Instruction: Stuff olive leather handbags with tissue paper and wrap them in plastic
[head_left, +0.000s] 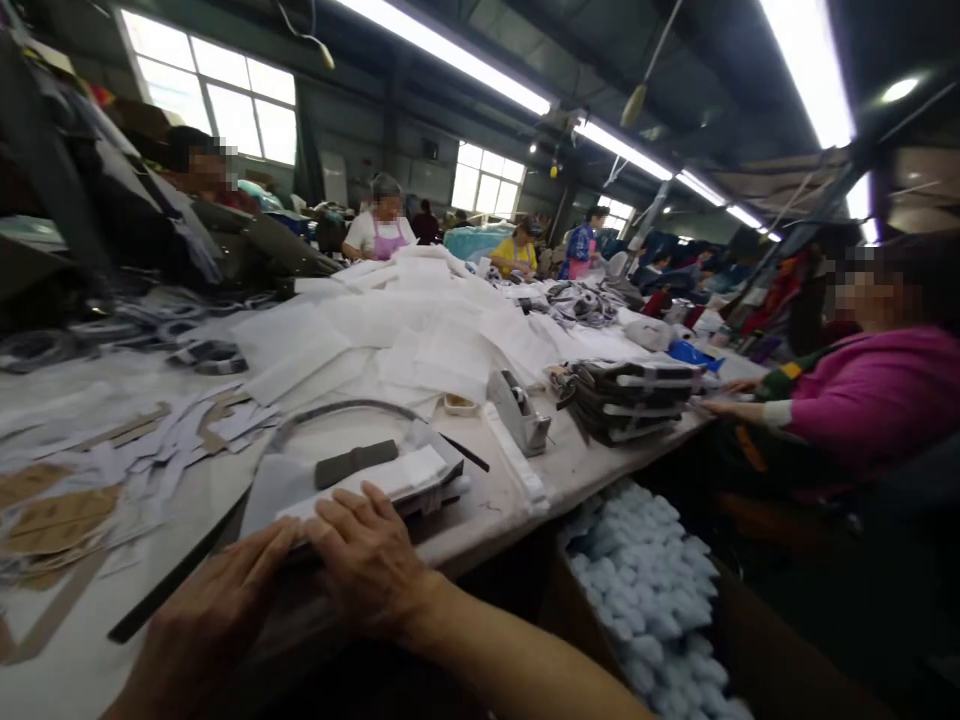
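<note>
My right hand lies palm down, fingers spread, on the near end of a white fabric strip that rests on a dark flat piece at the table's front edge. My left hand lies beside it, fingers stretched towards the same strip's left end, touching the pale sheet under it. A dark grey flat bar sits just beyond the strip. Neither hand grips anything.
A tape dispenser and a stack of dark bundled pieces stand to the right. White fabric is heaped mid-table, paper scraps lie left. A box of pale blue fluff sits below the edge. A person in pink sits right.
</note>
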